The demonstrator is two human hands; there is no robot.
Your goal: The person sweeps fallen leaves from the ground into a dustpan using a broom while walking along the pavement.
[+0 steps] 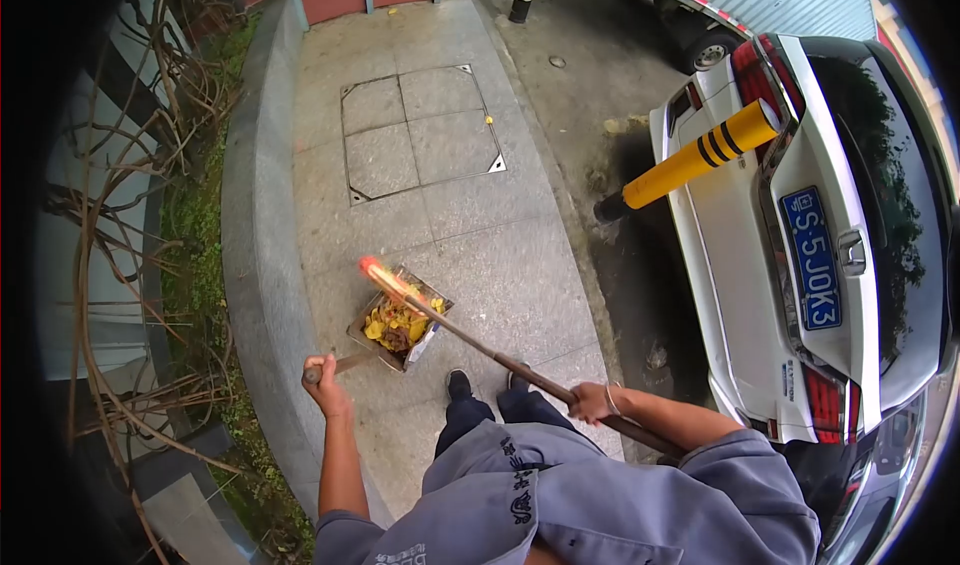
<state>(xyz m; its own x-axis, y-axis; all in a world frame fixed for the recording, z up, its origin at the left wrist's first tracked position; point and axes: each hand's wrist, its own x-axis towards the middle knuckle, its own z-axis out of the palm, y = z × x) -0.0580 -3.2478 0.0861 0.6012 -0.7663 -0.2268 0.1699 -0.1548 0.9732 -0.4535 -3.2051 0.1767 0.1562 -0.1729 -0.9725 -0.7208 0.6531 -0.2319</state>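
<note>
My left hand (327,389) is wrapped round the short wooden handle of a dustpan (426,287), left of my body. Yellow and brown fallen leaves (391,327) lie in the pan, low over the paving in front of my shoes. My right hand (595,403) grips the long brown stick of a broom (480,347). The stick slants forward and left across the pan. Its red and pale yellow head reaches past the pan's far left edge; whether it touches the pan, I cannot tell.
A raised kerb (262,205) and a planted strip with bare vines (150,255) run along the left. To the right stand a yellow-black bollard (690,168), a white parked car (735,255) and a truck (720,5). A framed cover (425,130) is set into the paving ahead.
</note>
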